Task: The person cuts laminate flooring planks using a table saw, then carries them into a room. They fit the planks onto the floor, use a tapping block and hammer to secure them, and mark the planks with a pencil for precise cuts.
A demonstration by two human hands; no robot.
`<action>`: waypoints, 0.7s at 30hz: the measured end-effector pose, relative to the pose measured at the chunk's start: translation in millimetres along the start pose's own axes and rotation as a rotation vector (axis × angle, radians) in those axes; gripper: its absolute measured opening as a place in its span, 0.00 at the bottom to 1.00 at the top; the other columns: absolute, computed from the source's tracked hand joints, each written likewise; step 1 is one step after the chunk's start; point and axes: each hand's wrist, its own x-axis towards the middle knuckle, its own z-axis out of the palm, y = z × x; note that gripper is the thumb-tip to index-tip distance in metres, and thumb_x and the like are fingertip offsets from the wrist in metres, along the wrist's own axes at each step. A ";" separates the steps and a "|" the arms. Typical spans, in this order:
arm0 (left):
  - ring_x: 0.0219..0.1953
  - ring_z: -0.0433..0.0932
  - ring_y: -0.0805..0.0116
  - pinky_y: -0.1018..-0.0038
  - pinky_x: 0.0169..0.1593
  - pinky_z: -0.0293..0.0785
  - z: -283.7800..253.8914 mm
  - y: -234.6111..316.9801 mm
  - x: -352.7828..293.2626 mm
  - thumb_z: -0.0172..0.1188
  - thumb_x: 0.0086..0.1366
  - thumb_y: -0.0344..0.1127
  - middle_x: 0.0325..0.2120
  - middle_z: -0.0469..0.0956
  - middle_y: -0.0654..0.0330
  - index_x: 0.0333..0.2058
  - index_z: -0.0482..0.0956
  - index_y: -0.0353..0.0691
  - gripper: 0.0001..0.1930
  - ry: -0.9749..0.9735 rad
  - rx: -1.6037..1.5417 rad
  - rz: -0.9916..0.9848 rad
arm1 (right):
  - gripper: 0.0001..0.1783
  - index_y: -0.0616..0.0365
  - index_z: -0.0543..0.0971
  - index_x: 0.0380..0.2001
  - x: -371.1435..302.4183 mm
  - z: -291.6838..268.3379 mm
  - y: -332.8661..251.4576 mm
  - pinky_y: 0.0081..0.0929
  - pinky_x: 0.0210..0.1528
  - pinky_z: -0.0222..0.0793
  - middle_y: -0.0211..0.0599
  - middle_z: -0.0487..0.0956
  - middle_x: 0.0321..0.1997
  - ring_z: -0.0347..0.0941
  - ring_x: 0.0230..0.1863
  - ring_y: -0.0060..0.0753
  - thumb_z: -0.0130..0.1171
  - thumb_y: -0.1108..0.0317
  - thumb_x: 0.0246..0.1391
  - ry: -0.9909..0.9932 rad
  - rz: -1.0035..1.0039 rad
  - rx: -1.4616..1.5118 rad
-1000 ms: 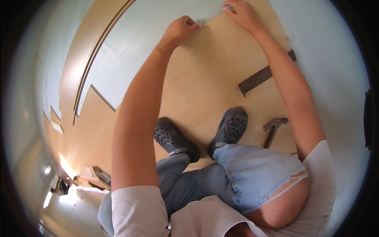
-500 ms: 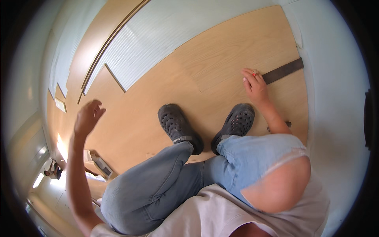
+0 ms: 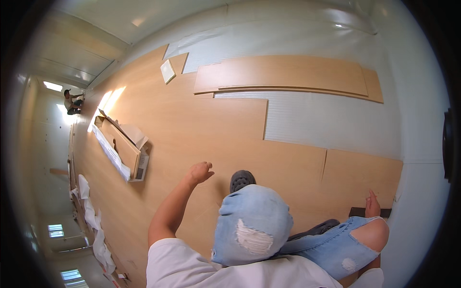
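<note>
My left hand [image 3: 200, 173] hovers over the wood-look floorboards [image 3: 192, 134], left of my dark clog [image 3: 242, 180]. Its fingers are loosely bent and nothing shows in them. At the lower right, my right hand [image 3: 372, 204] is at a dark flat bar [image 3: 357, 212] lying on the boards near the wall. One finger stretches out, and part of that hand is hidden behind my raised knee. Whether it touches the bar I cannot tell. A seam [image 3: 324, 164] runs between two boards ahead of me.
Several loose planks [image 3: 283, 74] lie stacked on the pale underlay [image 3: 331, 120]. An opened carton of planks [image 3: 122, 146] stands to the left. A small white piece [image 3: 167, 71] lies farther off. A person [image 3: 72, 102] crouches at the far left. The white wall [image 3: 422, 158] borders the right side.
My view has swung up and left, bringing the carton, the plank stack and more of the room into sight. My right hand stays by the dark bar; my left still holds nothing visible.
</note>
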 end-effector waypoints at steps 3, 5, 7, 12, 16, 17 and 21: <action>0.52 0.77 0.48 0.56 0.54 0.76 14.5 -53.3 47.8 0.64 0.63 0.42 0.48 0.79 0.49 0.49 0.78 0.39 0.19 0.183 -0.074 -0.023 | 0.21 0.54 0.73 0.61 3.7 -13.9 -1.2 0.33 0.41 0.74 0.43 0.79 0.31 0.78 0.32 0.38 0.50 0.70 0.66 0.004 0.111 0.095; 0.53 0.76 0.47 0.56 0.55 0.75 6.7 -79.9 80.6 0.64 0.63 0.40 0.51 0.77 0.47 0.51 0.77 0.38 0.20 0.358 -0.121 -0.055 | 0.20 0.54 0.73 0.59 25.6 -14.4 -3.0 0.31 0.37 0.74 0.40 0.79 0.29 0.77 0.30 0.32 0.53 0.69 0.64 0.035 0.112 0.116; 0.56 0.74 0.46 0.55 0.58 0.72 -0.6 -103.0 118.8 0.63 0.63 0.41 0.54 0.74 0.45 0.53 0.75 0.35 0.23 0.554 -0.169 -0.079 | 0.19 0.54 0.74 0.55 58.8 -34.1 -19.3 0.30 0.35 0.72 0.37 0.79 0.28 0.75 0.29 0.28 0.56 0.68 0.61 0.037 0.135 -0.070; 0.71 0.57 0.44 0.57 0.74 0.50 21.2 -176.6 185.3 0.53 0.69 0.48 0.67 0.62 0.40 0.64 0.65 0.27 0.33 0.724 -0.148 -0.417 | 0.09 0.60 0.74 0.38 204.6 -56.7 -209.2 0.28 0.29 0.71 0.35 0.78 0.24 0.73 0.25 0.25 0.60 0.74 0.53 -0.009 -0.084 -0.042; 0.74 0.51 0.52 0.60 0.76 0.43 10.5 -173.7 206.6 0.50 0.72 0.49 0.71 0.57 0.48 0.69 0.61 0.38 0.33 0.915 -0.254 -0.492 | 0.01 0.60 0.72 0.36 310.9 16.0 -374.5 0.28 0.29 0.73 0.35 0.76 0.22 0.74 0.24 0.24 0.53 0.76 0.60 -0.066 -0.224 0.048; 0.74 0.52 0.52 0.60 0.76 0.45 9.3 -172.9 205.9 0.51 0.71 0.48 0.71 0.57 0.48 0.68 0.62 0.38 0.32 0.933 -0.279 -0.486 | 0.01 0.60 0.72 0.37 333.9 40.3 -414.9 0.29 0.30 0.73 0.36 0.76 0.23 0.75 0.25 0.24 0.52 0.76 0.62 -0.101 -0.269 0.032; 0.72 0.55 0.51 0.58 0.74 0.50 8.2 -183.7 193.8 0.52 0.70 0.42 0.69 0.59 0.48 0.65 0.67 0.37 0.28 0.951 -0.359 -0.485 | 0.08 0.58 0.74 0.44 379.6 193.0 -613.2 0.39 0.39 0.74 0.48 0.79 0.29 0.80 0.34 0.49 0.54 0.74 0.61 -0.265 -0.559 -0.191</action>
